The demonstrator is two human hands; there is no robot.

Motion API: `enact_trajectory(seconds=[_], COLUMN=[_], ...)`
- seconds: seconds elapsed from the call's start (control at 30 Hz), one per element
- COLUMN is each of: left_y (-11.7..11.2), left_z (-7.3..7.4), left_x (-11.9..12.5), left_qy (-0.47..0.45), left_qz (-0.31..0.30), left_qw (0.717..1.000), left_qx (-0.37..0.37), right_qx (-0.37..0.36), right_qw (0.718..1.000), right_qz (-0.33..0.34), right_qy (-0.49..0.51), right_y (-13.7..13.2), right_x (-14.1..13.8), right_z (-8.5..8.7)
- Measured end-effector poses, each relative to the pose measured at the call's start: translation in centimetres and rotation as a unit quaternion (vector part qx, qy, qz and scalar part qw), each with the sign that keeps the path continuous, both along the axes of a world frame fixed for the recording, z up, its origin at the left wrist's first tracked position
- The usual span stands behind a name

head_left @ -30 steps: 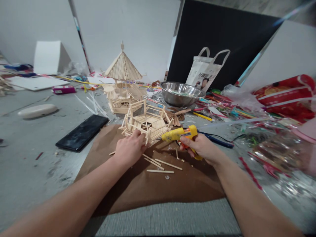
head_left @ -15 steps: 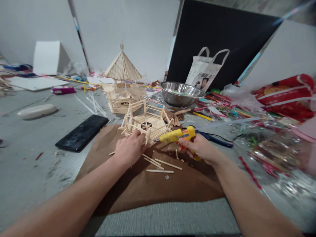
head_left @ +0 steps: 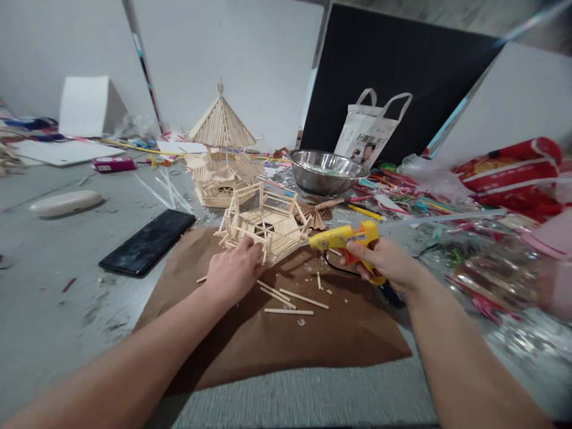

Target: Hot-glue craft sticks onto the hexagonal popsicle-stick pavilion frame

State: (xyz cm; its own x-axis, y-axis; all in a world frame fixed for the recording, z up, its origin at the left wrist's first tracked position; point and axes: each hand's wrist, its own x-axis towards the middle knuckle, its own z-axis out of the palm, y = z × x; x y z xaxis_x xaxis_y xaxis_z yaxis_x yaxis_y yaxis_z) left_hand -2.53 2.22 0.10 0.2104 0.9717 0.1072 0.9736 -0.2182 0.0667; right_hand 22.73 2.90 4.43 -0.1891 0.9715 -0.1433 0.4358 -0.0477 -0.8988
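My left hand [head_left: 232, 273] is closed on the near edge of a hexagonal stick frame [head_left: 263, 223] that rests on brown paper [head_left: 286, 333]. My right hand [head_left: 386, 262] grips a yellow glue gun [head_left: 344, 238] by its orange trigger, nozzle pointing left, a short way off the frame's right side. A clear glue stick juts from the gun's back toward the right. Several loose wooden sticks [head_left: 290, 301] lie on the paper between my hands. A finished stick pagoda [head_left: 221, 149] with a pointed roof stands behind the frame.
A black phone [head_left: 147, 241] lies left of the paper. A steel bowl [head_left: 328, 170] and a white bag [head_left: 370, 128] stand behind. Plastic wrap, red packets [head_left: 513, 173] and coloured straws crowd the right. A white case [head_left: 67, 201] lies far left.
My right hand has drawn the glue gun back to the right, away from the stick frame. My left hand has kept its hold on the frame.
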Motion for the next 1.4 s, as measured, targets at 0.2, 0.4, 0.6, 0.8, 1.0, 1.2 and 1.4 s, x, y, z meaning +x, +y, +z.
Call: enact_trajectory(seconds=[0.2,0.4,0.6,0.8,1.0,1.2,1.4], left_y=[0.0,-0.1,0.1,0.0,0.0,0.0,-0.2], left_z=[-0.1,-0.2,-0.2,-0.1,0.1,-0.1,0.1], left_x=[-0.3,-0.6,-0.5,-0.3,-0.3,-0.4,-0.3], left_qy=[-0.002,0.014,0.007,-0.009,-0.014,-0.001,-0.003], left_qz=[-0.002,-0.018,-0.011,0.003,0.010,-0.007,0.001], left_qw=[1.000,0.999,1.000,1.000,1.000,1.000,1.000], left_qx=[0.010,0.025,0.016,-0.007,-0.026,0.002,-0.019], right_qx=[0.041,0.050,0.096,0.121,0.175,0.205,0.218], right_qw=[0.996,0.990,0.970,0.946,0.933,0.920,0.909], right_qz=[-0.077,-0.080,-0.063,-0.067,-0.062,-0.062,-0.062], right_qy=[-0.020,-0.105,-0.215,-0.295,-0.309,-0.328,-0.350], right_y=[0.3,0.7,0.8,0.5,0.2,-0.2,-0.4], right_x=[1.6,1.9,1.6,1.1,0.4,-0.1,-0.2], right_z=[0.6,0.1,-0.2,0.1,0.3,0.6,0.7])
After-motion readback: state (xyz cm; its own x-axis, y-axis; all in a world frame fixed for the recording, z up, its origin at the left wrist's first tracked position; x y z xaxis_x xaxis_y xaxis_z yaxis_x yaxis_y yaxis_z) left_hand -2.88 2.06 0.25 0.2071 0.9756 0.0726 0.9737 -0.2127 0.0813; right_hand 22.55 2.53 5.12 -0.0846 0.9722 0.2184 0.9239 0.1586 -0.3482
